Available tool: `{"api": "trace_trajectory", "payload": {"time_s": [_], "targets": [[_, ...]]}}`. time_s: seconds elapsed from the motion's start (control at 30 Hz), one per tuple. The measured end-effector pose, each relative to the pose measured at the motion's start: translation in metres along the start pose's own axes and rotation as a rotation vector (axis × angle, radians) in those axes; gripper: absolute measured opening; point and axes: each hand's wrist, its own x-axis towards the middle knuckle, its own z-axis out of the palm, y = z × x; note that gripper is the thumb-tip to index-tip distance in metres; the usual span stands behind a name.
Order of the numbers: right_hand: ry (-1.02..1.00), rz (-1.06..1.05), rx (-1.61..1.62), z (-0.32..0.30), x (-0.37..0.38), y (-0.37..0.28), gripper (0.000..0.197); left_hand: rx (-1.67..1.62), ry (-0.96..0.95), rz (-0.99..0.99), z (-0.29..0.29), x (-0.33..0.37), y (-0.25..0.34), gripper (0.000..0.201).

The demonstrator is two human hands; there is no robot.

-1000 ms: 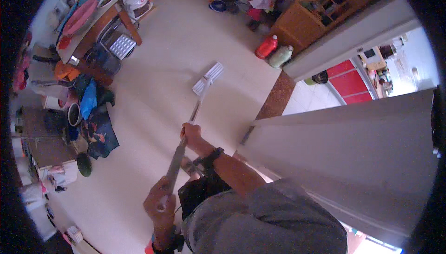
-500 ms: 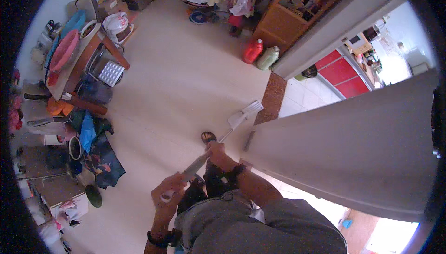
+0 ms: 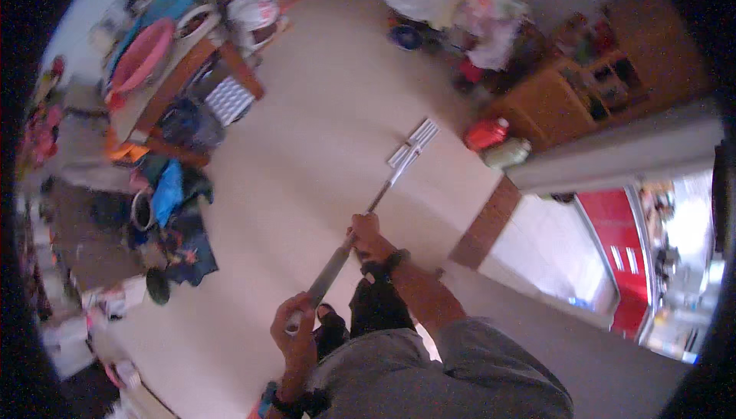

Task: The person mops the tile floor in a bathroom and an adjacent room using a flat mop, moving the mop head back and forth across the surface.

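Note:
Both my hands are wrapped round the pole of a flat-headed mop [image 3: 331, 275], which slants away from me to the far right. Closed on its upper end is my left hand [image 3: 294, 328], with the round pole tip showing beside the fingers. Farther down the pole, past the thick grey-green grip, my right hand [image 3: 366, 236] is closed on the shaft. The ribbed, pale rectangular mop head [image 3: 400, 157] is at the floor in front of me, left of the red thermos flask.
A red flask [image 3: 486, 134] and a pale green flask [image 3: 507, 154] stand by a wooden cabinet [image 3: 563, 95]. A brown threshold [image 3: 484, 221] leads right to a room with red cupboards. Along the left, a wooden table holds a pink basin [image 3: 144, 57], with clutter below and nearer me.
My view has swung right. The mop head has moved forward, away from beside the door edge, and its broad ribbed frame now shows. Both hands keep their hold on the pole.

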Motion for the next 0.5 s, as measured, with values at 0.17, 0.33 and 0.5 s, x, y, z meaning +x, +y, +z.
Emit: {"api": "trace_trajectory", "payload": {"time_s": [0.17,0.33,0.5], "targets": [[-0.498,-0.664,-1.318,0.089,-0.005,0.037,0.025,0.192,0.347,-0.150,-0.025,-0.013,0.017,0.018],[-0.606,-1.044,-1.805,0.149,-0.079,0.118,0.014,0.131,0.706,-0.337,-0.084,-0.062,0.003,0.014],[-1.082,-0.798,-1.652,0.186,-0.168,0.132,0.012,0.586,0.588,-0.139,-0.115,-0.121,0.057,0.025]]}}
